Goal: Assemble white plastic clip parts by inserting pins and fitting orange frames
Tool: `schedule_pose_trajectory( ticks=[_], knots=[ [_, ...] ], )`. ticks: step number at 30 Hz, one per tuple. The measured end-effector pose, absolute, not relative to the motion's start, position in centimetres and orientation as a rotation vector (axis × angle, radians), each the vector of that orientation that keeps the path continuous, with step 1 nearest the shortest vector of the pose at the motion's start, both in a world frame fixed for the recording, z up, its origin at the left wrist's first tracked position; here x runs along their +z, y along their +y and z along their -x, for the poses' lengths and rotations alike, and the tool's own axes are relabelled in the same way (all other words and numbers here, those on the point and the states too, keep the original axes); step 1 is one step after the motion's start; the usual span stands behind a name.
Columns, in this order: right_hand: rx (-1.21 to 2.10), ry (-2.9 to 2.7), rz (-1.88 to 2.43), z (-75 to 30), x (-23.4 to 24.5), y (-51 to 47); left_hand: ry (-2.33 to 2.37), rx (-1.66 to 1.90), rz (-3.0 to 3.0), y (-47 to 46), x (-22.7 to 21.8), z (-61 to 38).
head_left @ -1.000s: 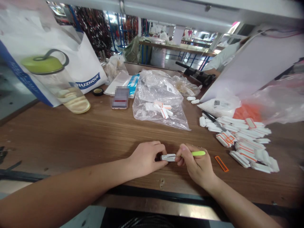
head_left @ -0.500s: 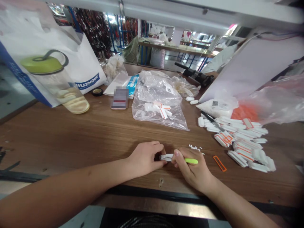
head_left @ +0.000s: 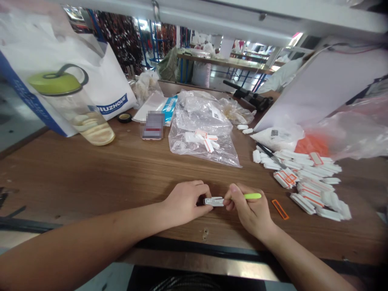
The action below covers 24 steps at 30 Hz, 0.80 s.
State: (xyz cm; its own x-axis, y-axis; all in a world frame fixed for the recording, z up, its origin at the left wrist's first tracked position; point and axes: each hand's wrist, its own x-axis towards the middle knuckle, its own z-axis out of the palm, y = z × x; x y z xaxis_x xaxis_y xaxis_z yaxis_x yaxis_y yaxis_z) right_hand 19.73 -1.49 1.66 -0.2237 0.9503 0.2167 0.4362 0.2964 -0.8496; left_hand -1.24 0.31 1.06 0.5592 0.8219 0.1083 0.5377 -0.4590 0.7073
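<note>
My left hand (head_left: 184, 203) pinches the left end of a white notched plastic strip (head_left: 214, 201) against the wooden table (head_left: 91, 173). My right hand (head_left: 248, 210) holds a slim tool with a lime-green handle (head_left: 252, 196), its tip hidden by my fingers at the strip's right end. Just beyond that hand lies an orange rectangular frame (head_left: 280, 209). Further right is a heap of white strips with orange edging (head_left: 306, 182), with black-handled scissors (head_left: 270, 154) lying on it.
A clear plastic bag (head_left: 197, 141) holds white and orange pieces. Behind it are a blurred phone (head_left: 153, 126), a black tape roll (head_left: 125, 117) and a green-lidded glass jar (head_left: 69, 107). A white shopping bag (head_left: 117, 91) stands at the left.
My right hand has lifted and turned, swinging the green handle up and right. The small white scraps seen beside it half a second ago are no longer visible.
</note>
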Motion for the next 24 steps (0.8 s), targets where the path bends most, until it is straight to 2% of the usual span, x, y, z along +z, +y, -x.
schedule_pose_trajectory(
  ticks=[9,16,24],
  knots=[
    [0.846,-1.87,1.25,-19.42,1.68,-1.42,1.082,0.618,-2.168,0.27,0.68,1.24],
    [0.65,-2.021,1.213,-19.38,1.97,-1.66,1.101,0.606,-2.161,0.24,0.82,1.12],
    [0.812,-1.784,1.229,-19.85,1.69,-1.49,1.08,0.604,-2.138,0.31,0.81,1.32]
  ],
)
